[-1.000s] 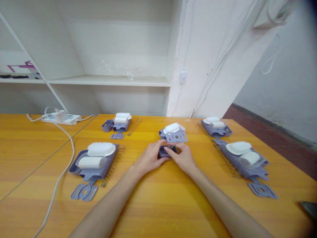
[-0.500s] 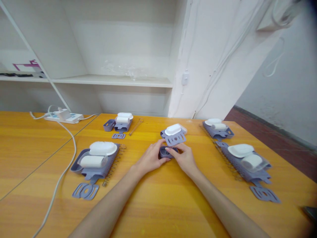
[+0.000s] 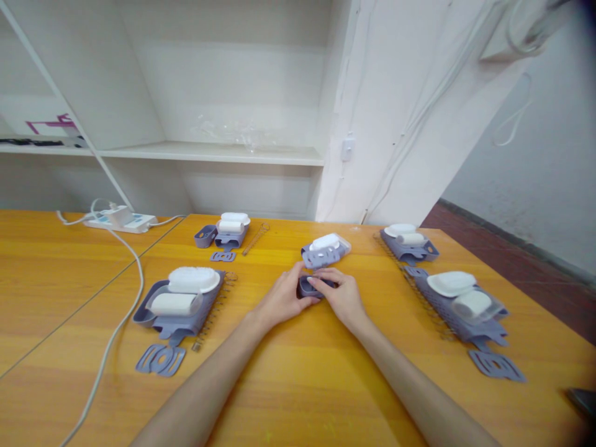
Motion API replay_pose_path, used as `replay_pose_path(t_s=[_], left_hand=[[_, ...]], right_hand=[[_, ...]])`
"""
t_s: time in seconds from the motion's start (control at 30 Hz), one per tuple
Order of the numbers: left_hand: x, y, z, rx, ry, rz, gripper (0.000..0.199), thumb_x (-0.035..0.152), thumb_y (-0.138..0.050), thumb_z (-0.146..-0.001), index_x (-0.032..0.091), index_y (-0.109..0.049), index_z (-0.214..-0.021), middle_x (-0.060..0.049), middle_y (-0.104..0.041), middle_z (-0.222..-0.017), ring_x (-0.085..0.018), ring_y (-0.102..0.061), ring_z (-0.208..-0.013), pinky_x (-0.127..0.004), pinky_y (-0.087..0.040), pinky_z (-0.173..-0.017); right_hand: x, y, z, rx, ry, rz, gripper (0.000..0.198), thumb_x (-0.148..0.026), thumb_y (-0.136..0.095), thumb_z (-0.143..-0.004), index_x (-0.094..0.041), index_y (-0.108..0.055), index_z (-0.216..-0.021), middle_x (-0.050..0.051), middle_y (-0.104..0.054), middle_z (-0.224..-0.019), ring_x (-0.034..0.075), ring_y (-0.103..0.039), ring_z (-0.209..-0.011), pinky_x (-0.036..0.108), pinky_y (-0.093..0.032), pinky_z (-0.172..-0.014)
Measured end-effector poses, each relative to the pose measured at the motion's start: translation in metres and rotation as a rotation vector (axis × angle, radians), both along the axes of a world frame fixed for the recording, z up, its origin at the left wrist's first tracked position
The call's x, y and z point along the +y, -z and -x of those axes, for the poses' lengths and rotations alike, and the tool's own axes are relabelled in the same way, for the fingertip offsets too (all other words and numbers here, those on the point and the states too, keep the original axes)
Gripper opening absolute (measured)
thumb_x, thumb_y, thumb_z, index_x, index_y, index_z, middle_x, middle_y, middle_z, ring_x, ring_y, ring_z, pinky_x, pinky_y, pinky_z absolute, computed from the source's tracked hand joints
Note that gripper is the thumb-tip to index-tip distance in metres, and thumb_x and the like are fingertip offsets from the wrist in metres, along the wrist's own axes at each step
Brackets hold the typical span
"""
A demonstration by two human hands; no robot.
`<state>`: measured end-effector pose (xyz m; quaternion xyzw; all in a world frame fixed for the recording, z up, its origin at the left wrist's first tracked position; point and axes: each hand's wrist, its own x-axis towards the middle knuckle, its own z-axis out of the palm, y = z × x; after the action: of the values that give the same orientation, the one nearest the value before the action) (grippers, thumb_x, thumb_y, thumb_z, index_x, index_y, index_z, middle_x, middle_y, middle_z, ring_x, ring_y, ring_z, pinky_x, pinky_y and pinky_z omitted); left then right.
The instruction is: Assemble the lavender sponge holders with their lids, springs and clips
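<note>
A small grey-purple plastic box (image 3: 305,287) rests on the wooden table, straight in front of me. My left hand (image 3: 285,294) wraps round its left side, thumb at the near edge and fingers at the far edge. From the right, my right hand (image 3: 341,294) reaches over the box with its thumb and fingers closed together at the opening; what they pinch is hidden. Just beyond my fingers, a slotted grey plate (image 3: 321,256) leans against a set of parts topped by a white oval dish (image 3: 325,242).
Similar sets with white dishes and rolls lie left (image 3: 193,279), far left (image 3: 235,217), right (image 3: 451,283) and far right (image 3: 400,230). Wire coils (image 3: 216,310) lie beside some. A power strip (image 3: 121,218) trails a white cable (image 3: 121,335). Shelving (image 3: 209,151) stands behind.
The slotted plate, raised and tilted just above my fingers before, now sits lower and further back against the far set. My right hand has shifted slightly left over the box; my left hand stays put.
</note>
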<state>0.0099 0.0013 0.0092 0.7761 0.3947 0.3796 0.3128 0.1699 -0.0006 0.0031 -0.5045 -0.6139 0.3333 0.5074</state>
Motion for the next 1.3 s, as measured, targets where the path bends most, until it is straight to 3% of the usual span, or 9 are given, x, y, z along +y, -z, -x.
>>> replay_pose_path(t_s=[0.23,0.37,0.5,0.7,0.8,0.9,1.0,1.13,1.3], left_hand=[[0.012,-0.003,0.006,-0.502,0.022,0.405,0.072,0.026,-0.081,-0.056,0.019,-0.041,-0.115,-0.003,-0.067,-0.087,-0.016,-0.063,-0.077,-0.031,-0.047,-0.076],[0.022,-0.004,0.013,-0.856,-0.049,0.551,0.052,0.032,-0.078,-0.062,0.017,-0.051,-0.104,-0.003,-0.067,-0.087,-0.013,-0.063,-0.073,-0.026,-0.048,-0.072],[0.026,-0.004,0.019,-1.075,-0.109,0.644,0.035,0.039,-0.070,-0.070,0.015,-0.059,-0.093,-0.001,-0.066,-0.083,-0.010,-0.062,-0.069,-0.022,-0.050,-0.065],[0.029,-0.005,0.026,-1.175,-0.190,0.800,0.030,0.040,-0.049,-0.087,0.014,-0.058,-0.098,-0.008,-0.066,-0.095,-0.017,-0.065,-0.078,-0.033,-0.056,-0.063],[0.029,-0.004,0.027,-1.192,-0.183,0.850,0.035,0.043,-0.042,-0.090,0.013,-0.058,-0.099,-0.009,-0.066,-0.097,-0.015,-0.065,-0.073,-0.027,-0.055,-0.054],[0.027,-0.004,0.024,-1.162,-0.131,0.870,0.040,0.050,-0.047,-0.085,0.013,-0.057,-0.097,-0.010,-0.066,-0.096,-0.012,-0.063,-0.065,-0.021,-0.052,-0.047],[0.024,-0.004,0.021,-1.120,-0.090,0.880,0.042,0.053,-0.054,-0.080,0.014,-0.057,-0.096,-0.011,-0.065,-0.101,-0.011,-0.062,-0.063,-0.021,-0.052,-0.048],[0.023,-0.005,0.020,-1.103,-0.073,0.893,0.041,0.052,-0.056,-0.079,0.014,-0.057,-0.094,-0.011,-0.065,-0.102,-0.010,-0.061,-0.060,-0.022,-0.054,-0.051],[0.022,-0.006,0.021,-1.107,-0.042,0.913,0.037,0.048,-0.059,-0.078,0.014,-0.058,-0.093,-0.010,-0.065,-0.099,-0.011,-0.061,-0.059,-0.026,-0.055,-0.053]], right_hand=[[-0.009,-0.004,0.003,0.126,-0.013,-0.030,0.029,-0.040,-0.068,-0.070,-0.019,-0.069,-0.091,0.007,-0.071,-0.094,0.022,-0.065,-0.087,0.036,-0.051,-0.082],[-0.014,-0.006,0.003,0.001,-0.081,-0.128,0.036,-0.035,-0.066,-0.074,-0.021,-0.066,-0.106,0.008,-0.066,-0.109,0.022,-0.062,-0.097,0.037,-0.049,-0.087],[-0.015,-0.006,0.000,-0.135,-0.072,-0.238,0.023,-0.027,-0.054,-0.083,-0.022,-0.067,-0.101,0.006,-0.067,-0.106,0.021,-0.060,-0.100,0.038,-0.045,-0.093],[-0.007,-0.002,-0.011,-0.231,0.147,-0.305,0.021,-0.023,-0.047,-0.085,-0.021,-0.067,-0.093,0.007,-0.067,-0.098,0.020,-0.060,-0.095,0.036,-0.045,-0.089],[0.001,0.002,-0.022,-0.371,0.201,-0.321,0.025,-0.025,-0.048,-0.084,-0.020,-0.064,-0.103,0.009,-0.063,-0.111,0.023,-0.056,-0.107,0.041,-0.040,-0.096],[0.008,0.009,-0.031,-0.577,0.175,-0.277,0.046,-0.032,-0.051,-0.082,-0.018,-0.050,-0.127,0.013,-0.047,-0.135,0.027,-0.040,-0.126,0.048,-0.030,-0.104],[0.009,0.015,-0.032,-0.732,0.121,-0.214,0.057,-0.037,-0.046,-0.085,-0.019,-0.034,-0.139,0.013,-0.031,-0.146,0.028,-0.027,-0.134,0.055,-0.020,-0.107],[0.002,0.012,-0.025,-0.888,0.126,-0.220,0.052,-0.037,-0.041,-0.088,-0.023,-0.034,-0.138,0.009,-0.031,-0.146,0.029,-0.024,-0.135,0.061,-0.009,-0.106],[-0.006,0.003,-0.018,-1.001,0.099,-0.245,0.051,-0.034,-0.039,-0.088,-0.022,-0.035,-0.137,0.007,-0.036,-0.144,0.028,-0.028,-0.132,0.061,-0.007,-0.106]])
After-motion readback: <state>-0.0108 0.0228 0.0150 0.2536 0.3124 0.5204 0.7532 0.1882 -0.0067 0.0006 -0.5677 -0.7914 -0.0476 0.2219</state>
